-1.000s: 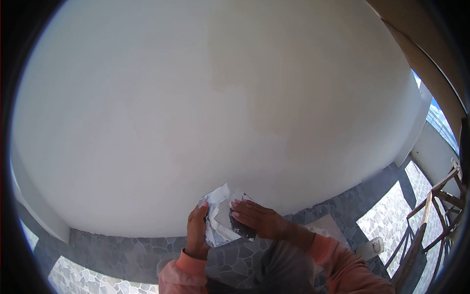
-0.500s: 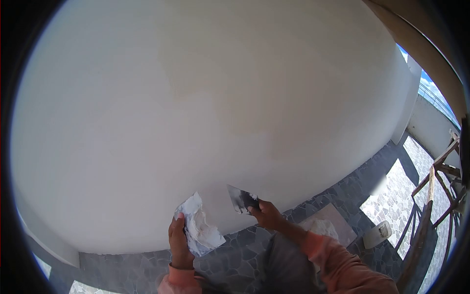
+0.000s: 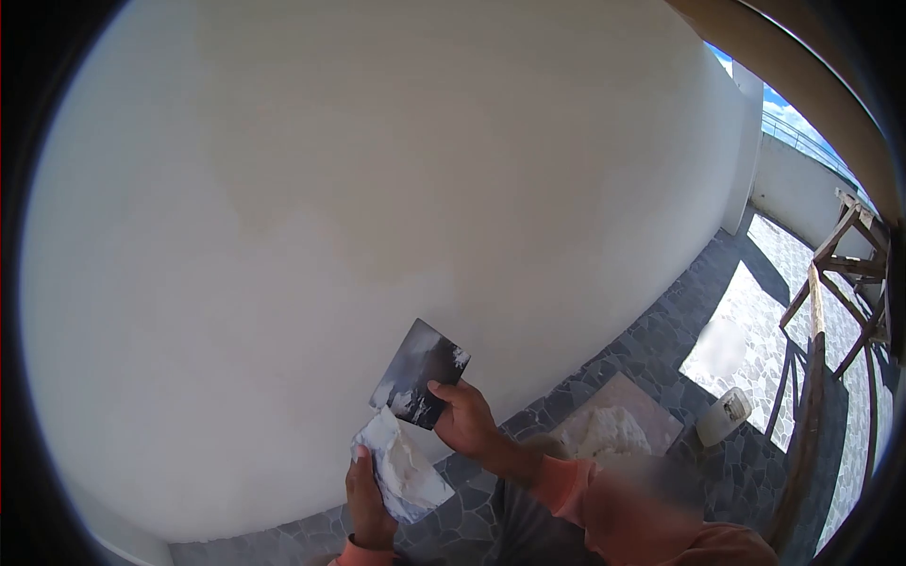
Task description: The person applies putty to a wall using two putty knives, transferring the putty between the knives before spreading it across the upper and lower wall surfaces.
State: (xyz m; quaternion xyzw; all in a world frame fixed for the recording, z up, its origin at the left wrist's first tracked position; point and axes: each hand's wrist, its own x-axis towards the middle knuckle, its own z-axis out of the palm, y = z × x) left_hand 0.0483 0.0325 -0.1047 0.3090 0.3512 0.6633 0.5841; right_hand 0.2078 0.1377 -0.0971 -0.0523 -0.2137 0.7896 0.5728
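Observation:
In the head view my left hand [image 3: 366,500] grips a flat plate [image 3: 376,436] that carries a thick mass of white putty [image 3: 408,462]. The thumb presses on its near side. My right hand [image 3: 464,423] is closed around a broad, dark putty knife [image 3: 420,363] with white smears on its face. The knife's lower edge lies right at the top of the loaded plate. Both tools are in front of a pale wall [image 3: 283,311], which shows a darker, damp-looking patch higher up.
On the grey stone-patterned floor [image 3: 651,321] lies a square board [image 3: 661,410] with a heap of white putty [image 3: 604,429]. A whitish plastic container [image 3: 725,417] stands beside it. Wooden trestles [image 3: 819,283] and a long wooden beam [image 3: 802,443] are at the right.
My right hand has brought the putty knife leftward and over to the top of the loaded plate. The plate sits slightly lower in view, and the view has shifted to the right.

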